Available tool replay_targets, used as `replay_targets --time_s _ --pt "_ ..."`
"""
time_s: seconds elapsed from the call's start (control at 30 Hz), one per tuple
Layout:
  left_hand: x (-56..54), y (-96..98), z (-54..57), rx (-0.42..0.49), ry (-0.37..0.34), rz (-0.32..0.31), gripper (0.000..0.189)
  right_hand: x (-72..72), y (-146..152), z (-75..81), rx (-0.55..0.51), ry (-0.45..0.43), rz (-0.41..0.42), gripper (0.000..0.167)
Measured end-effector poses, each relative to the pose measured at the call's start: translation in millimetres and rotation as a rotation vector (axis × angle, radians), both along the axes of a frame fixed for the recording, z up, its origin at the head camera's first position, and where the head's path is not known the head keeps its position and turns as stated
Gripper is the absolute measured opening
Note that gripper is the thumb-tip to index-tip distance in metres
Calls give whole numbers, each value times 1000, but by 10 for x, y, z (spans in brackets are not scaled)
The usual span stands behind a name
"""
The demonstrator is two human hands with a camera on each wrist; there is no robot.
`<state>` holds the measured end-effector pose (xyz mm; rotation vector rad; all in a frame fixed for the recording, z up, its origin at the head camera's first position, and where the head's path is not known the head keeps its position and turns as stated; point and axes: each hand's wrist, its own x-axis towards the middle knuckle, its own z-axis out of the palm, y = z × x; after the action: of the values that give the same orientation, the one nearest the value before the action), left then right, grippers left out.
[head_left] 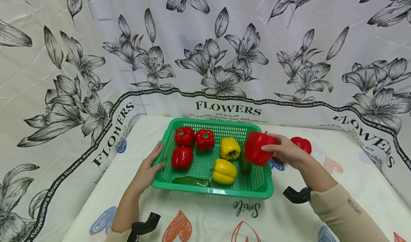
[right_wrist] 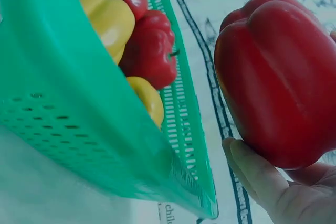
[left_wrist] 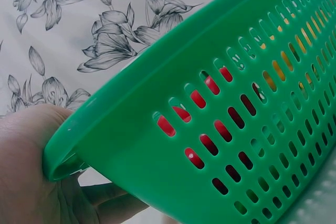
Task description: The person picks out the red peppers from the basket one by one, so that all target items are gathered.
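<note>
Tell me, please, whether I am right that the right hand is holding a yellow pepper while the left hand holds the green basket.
Not quite: the right hand is holding a red pepper, not a yellow one, as the head view shows. The left hand does hold the green basket.

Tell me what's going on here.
A person's right hand grips a red bell pepper, held up at the right end of a green plastic basket, while the left hand holds the basket's left side. Inside lie three red bell peppers, two yellow bell peppers, a long green pepper and a half-hidden dark green vegetable. At least one more red bell pepper rests on the tablecloth to the right.
</note>
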<state>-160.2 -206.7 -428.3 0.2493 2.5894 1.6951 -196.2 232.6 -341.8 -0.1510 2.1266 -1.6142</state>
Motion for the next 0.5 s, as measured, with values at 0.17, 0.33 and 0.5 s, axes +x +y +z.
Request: replay_targets --time_s 0.17,0.33,0.5 --pt "0 -4 -8 3 1 -2 65 37 96 -17 -28 -8 -34 79" --pt "-4 -10 -8 4 3 -6 65 69 181 -33 -37 11 -44 75" --pt "-2 -12 -4 6 2 -8 66 98 245 -83 -33 35 -70 70"
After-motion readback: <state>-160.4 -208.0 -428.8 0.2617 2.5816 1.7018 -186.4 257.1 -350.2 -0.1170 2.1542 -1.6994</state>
